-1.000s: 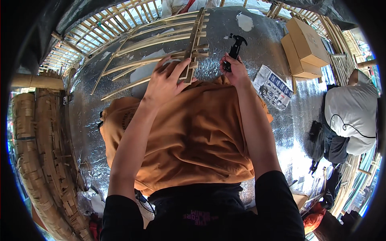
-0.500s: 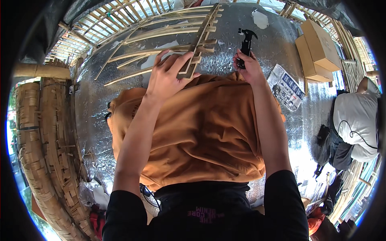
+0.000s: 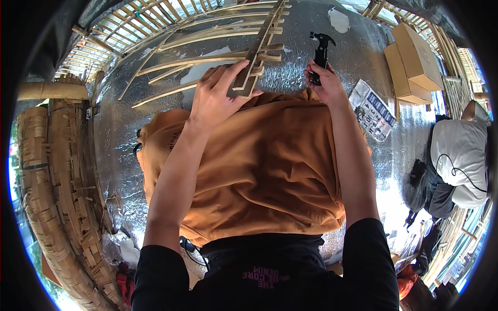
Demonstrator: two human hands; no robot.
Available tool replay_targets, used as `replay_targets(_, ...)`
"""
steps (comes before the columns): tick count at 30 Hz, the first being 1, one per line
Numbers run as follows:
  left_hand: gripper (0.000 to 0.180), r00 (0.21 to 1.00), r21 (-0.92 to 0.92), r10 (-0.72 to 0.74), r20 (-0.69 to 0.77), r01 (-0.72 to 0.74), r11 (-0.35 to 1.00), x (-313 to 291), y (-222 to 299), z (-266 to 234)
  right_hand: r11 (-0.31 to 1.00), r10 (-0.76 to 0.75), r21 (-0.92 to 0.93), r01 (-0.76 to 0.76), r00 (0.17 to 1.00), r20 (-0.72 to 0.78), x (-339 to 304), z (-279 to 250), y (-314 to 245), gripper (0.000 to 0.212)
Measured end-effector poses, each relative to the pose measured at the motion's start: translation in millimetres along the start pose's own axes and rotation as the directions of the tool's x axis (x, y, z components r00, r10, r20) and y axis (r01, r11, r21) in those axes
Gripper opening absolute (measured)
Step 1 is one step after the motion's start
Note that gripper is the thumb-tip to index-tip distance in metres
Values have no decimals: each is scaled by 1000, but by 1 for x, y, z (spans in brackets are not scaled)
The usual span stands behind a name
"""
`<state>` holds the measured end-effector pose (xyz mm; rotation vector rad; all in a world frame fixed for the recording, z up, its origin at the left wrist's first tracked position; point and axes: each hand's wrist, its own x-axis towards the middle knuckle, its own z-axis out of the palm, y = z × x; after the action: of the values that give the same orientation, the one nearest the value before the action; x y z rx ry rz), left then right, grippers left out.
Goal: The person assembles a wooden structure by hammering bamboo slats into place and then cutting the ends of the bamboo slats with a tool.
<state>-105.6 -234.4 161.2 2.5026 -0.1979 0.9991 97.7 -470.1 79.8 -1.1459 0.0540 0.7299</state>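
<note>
A slatted wooden frame (image 3: 259,45) lies ahead of me, its thin strips running off to the left from a long double rail. My left hand (image 3: 217,97) is closed around the near end of that rail, fingers on top and thumb below. In my right hand (image 3: 327,87) is a black claw hammer (image 3: 321,52), held upright by its handle with the head pointing away from me. Orange-brown cloth (image 3: 264,166), which looks like a garment, covers my lap under both forearms.
Silvery foil sheeting (image 3: 122,150) covers the floor. To the right are a printed paper sheet (image 3: 371,110), cardboard boxes (image 3: 415,59) and another person in a light grey top (image 3: 459,155). Thick bundled bamboo (image 3: 67,171) stands at left, with bamboo railings (image 3: 140,20) beyond.
The hammer and my right hand have shifted slightly to the right. The rail end has moved a little up and right, while my left hand keeps its hold.
</note>
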Motion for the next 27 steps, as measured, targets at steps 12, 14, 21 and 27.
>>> replay_targets(12,63,995,-7,10,98,-10,1000,0,-1,-4,999,29,-14,-29,999,-17,-5,6,-5,12)
replay_targets(14,63,994,-8,12,104,-11,1000,-1,-2,-3,999,35,-20,-36,999,-19,-6,7,-7,12)
replay_targets(21,55,998,78,54,36,-56,995,-4,-1,3,999,28,-43,-29,999,-27,-5,7,-6,15)
replay_targets(27,45,998,89,47,31,-50,995,0,2,3,998,23,-66,-25,999,-28,-4,7,-4,12)
